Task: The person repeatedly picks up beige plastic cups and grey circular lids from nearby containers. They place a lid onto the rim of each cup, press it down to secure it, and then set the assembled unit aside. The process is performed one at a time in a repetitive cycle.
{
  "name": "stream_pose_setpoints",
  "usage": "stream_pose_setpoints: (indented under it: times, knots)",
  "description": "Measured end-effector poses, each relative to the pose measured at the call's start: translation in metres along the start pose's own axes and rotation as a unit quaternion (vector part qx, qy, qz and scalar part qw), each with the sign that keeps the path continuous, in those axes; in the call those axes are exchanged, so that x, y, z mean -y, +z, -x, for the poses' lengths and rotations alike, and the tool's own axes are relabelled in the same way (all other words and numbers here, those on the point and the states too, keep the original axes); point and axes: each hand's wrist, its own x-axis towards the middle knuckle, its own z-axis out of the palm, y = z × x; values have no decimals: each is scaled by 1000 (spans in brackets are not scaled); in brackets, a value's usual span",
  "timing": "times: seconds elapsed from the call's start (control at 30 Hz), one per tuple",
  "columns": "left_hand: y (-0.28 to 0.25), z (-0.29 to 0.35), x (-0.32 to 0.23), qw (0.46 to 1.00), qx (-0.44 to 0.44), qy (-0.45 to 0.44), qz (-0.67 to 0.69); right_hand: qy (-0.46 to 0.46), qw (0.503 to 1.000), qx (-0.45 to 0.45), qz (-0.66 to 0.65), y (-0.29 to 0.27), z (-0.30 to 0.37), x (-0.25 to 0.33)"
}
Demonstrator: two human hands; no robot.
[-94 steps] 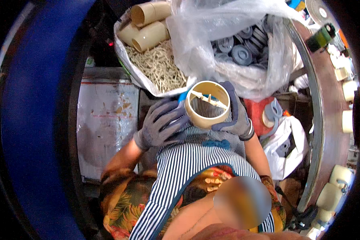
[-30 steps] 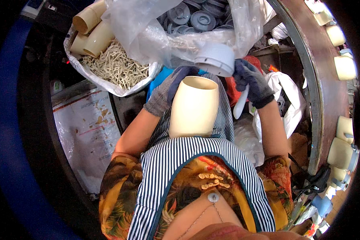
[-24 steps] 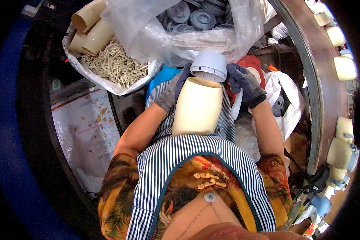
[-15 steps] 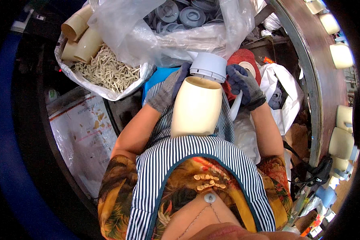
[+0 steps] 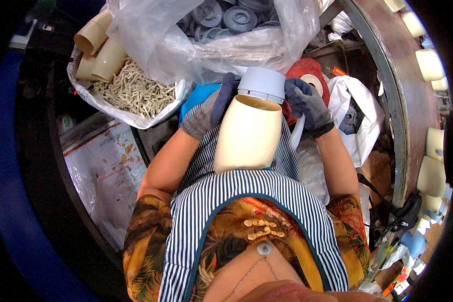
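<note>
Bright light pales the cream barrel-shaped plastic vessel (image 5: 249,136) at centre; deep shadow darkens the left; fisheye distortion bows the brown bench (image 5: 411,95) at right.

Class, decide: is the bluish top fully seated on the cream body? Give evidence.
Not fully seated: the cream body shows part of its open mouth beneath the bluish top.

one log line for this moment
left hand: beside cup; right hand: holding collar; collar: at cup rim, not seated; cup: over apron

gloved hands (image 5: 309,106): 2; pale-blue collar (image 5: 260,83): 1; central cream vessel (image 5: 248,135): 1; sacked cream tubes (image 5: 109,59): 3
</note>
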Motion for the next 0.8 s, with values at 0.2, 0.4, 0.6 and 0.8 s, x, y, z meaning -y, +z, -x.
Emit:
stream_pose_setpoints:
  times: [0.2, 0.4, 0.6, 0.8]
  knots:
    - [-16, -8, 5, 991, -26, 13, -131, -49, 995, -41, 80, 6, 8, 0]
    - [-25, -13, 9, 914, 52, 114, -385, -109, 982, -73, 138, 5, 0, -16]
    - [-28, -6, 17, 738, 40, 321, -592, -110, 976, -68, 174, -1, 0, -22]
    - [-15, 1, 6, 848, 29, 196, -492, -192, 952, -98, 217, 10, 7, -28]
